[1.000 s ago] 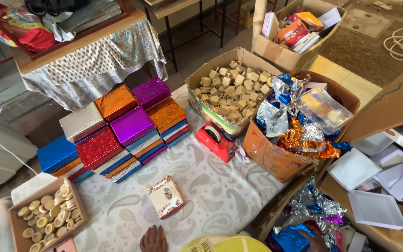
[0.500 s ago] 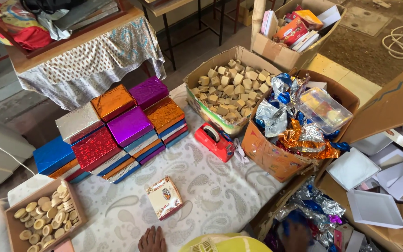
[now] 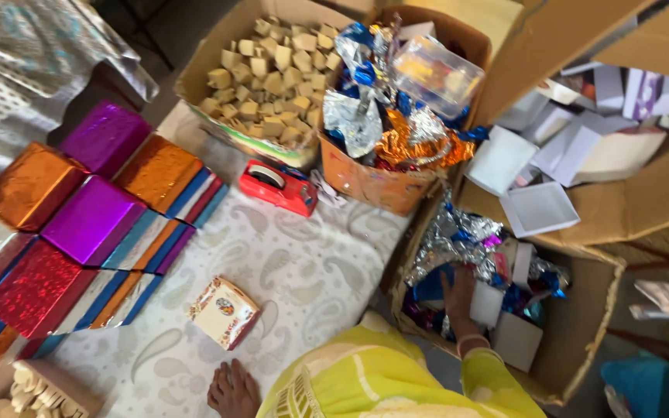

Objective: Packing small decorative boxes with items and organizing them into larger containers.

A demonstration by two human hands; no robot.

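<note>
Foil, silver and blue, fills the open cardboard box [image 3: 582, 325] at lower right of the frame, and our right hand [image 3: 458, 298] is down inside it, palm toward the crumpled foil sheets [image 3: 458, 240], fingers spread among them and beside small white boxes [image 3: 516, 340]. Whether the fingers have closed on a sheet we cannot tell; the fingertips are sunk in the wrap. The yellow-green sleeve [image 3: 497, 379] runs down to the bottom edge.

Our left hand [image 3: 232, 389] lies at the bottom centre, flat and loose on the paisley cloth [image 3: 296, 271], holding nothing, seemingly propping us as we lean right.

Just above that hand a small patterned box [image 3: 224, 311] sits alone on the cloth, apart from the rest. At left, foil-wrapped boxes [image 3: 90, 220] in purple, orange, red and blue stand in overlapping rows, like a finished stack kept out of the way.

A red tape dispenser [image 3: 279, 186] rests mid-frame, within reach of both sides. Behind it, a carton of tan cubes [image 3: 269, 73] and a box of mixed foil with a clear plastic tub [image 3: 437, 73] on top. White flat boxes [image 3: 540, 207] spill across upper right.
</note>
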